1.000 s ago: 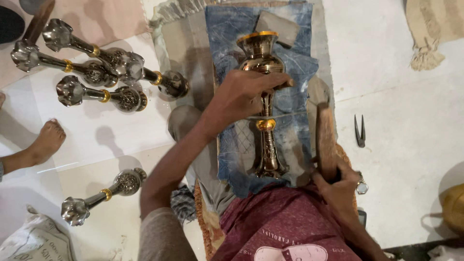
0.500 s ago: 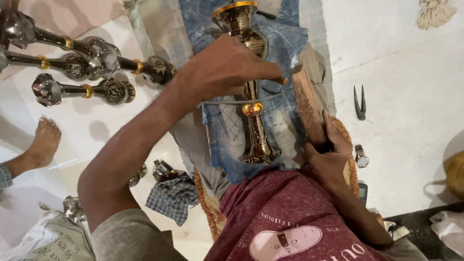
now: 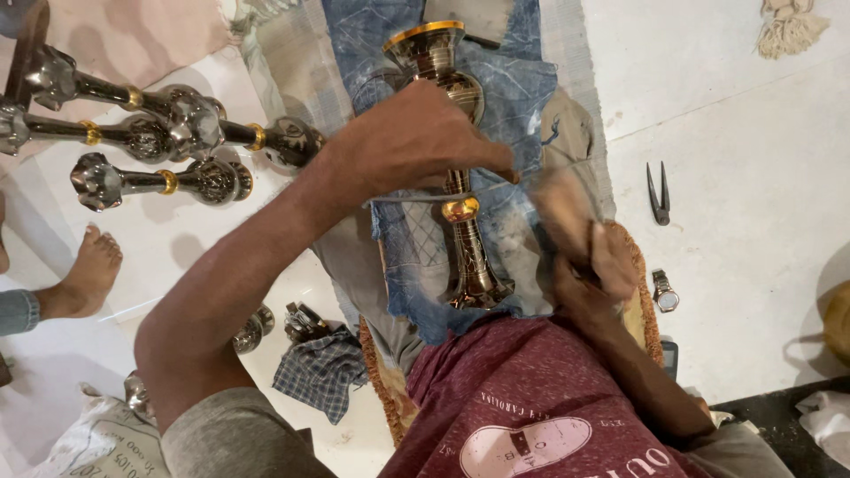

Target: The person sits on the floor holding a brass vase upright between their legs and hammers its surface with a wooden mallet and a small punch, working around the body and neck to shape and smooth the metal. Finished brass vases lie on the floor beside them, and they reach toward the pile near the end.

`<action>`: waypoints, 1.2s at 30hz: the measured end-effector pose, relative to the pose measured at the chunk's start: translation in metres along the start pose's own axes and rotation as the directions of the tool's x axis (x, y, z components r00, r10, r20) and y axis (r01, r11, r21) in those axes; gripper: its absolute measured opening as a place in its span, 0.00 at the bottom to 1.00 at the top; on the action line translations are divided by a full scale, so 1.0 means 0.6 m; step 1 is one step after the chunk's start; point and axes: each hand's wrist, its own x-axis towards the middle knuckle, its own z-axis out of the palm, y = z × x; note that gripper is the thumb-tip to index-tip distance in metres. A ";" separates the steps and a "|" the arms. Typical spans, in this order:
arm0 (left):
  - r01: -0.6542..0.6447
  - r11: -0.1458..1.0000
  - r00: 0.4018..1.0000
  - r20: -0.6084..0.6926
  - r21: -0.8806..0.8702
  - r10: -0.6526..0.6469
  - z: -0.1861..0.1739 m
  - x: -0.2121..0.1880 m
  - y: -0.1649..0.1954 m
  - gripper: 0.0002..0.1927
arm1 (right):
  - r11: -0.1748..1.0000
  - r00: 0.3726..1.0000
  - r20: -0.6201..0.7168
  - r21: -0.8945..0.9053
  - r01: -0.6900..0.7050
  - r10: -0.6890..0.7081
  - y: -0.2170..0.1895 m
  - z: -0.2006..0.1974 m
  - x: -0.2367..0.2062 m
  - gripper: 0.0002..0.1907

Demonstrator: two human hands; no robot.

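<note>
Three finished metal stands (image 3: 159, 133) lie side by side on the white floor (image 3: 753, 159). Black pliers (image 3: 658, 193) and a wristwatch (image 3: 664, 292) rest apart; a checked rag (image 3: 323, 370) and another person's bare foot (image 3: 84, 279) show, and perhaps a tassel (image 3: 788, 26).

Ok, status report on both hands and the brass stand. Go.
Left hand clamped over the brass stand, which lies on blue cloth. Right hand grips a blurred wooden tool beside the stem. Nothing in the way.
</note>
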 end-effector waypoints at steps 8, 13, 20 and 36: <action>0.031 1.000 0.944 -0.328 -0.002 -0.030 0.018 -0.034 0.014 0.17 | 0.970 0.997 0.060 -0.243 -0.029 0.045 0.012 -0.015 -0.006 0.29; 0.177 0.984 0.903 -0.398 0.003 -0.161 0.043 -0.053 0.024 0.18 | 0.996 0.992 0.086 -0.007 -0.094 0.094 -0.001 -0.007 0.045 0.33; 0.287 0.947 0.671 -0.675 -0.145 -0.307 0.105 -0.068 0.043 0.20 | 0.976 0.922 0.374 -0.217 -0.020 0.102 -0.084 -0.073 0.141 0.40; 0.195 0.723 -0.121 -0.748 -0.662 -0.652 0.176 -0.011 0.119 0.11 | 0.874 0.866 0.471 0.334 -0.352 0.169 -0.081 -0.028 0.208 0.36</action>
